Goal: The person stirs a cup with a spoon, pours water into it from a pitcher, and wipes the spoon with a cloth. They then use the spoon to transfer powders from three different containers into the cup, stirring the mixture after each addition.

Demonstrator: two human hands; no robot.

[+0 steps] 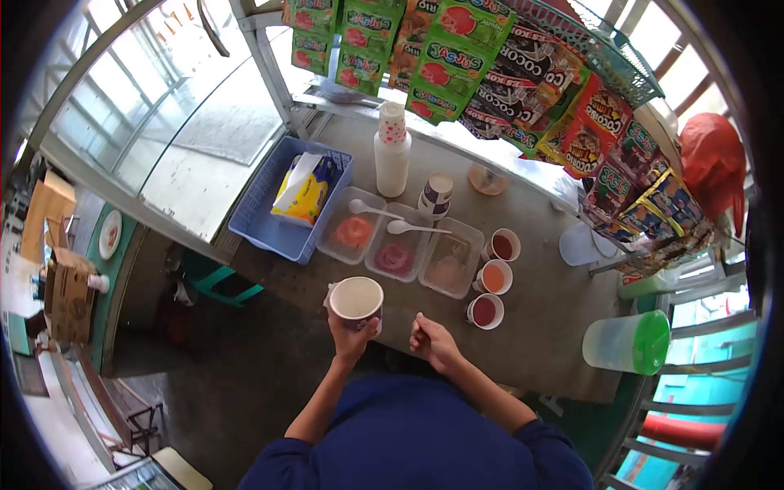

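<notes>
My left hand (351, 336) is wrapped round a large paper cup (357, 304), held upright at the table's front edge with its mouth toward me. Something whitish shows at the cup's left side by my fingers. To its right, my right hand (438, 346) is closed, fingers curled in; I cannot tell whether it holds anything. Ahead are three clear plastic tubs: one with orange powder (353, 232), one with pink powder (394, 257), one with pale brown powder (449, 272). A white spoon (373, 209) and another white spoon (416, 227) lie across them.
Three small cups, dark red (503, 244), orange (495, 278) and red (485, 312), stand right of the tubs. Behind are stacked cups (392, 159) and a printed cup (436, 196). A blue basket (287, 238) holds tissues; a green-lidded container (625, 342) is at right. Sachets (457, 57) hang above.
</notes>
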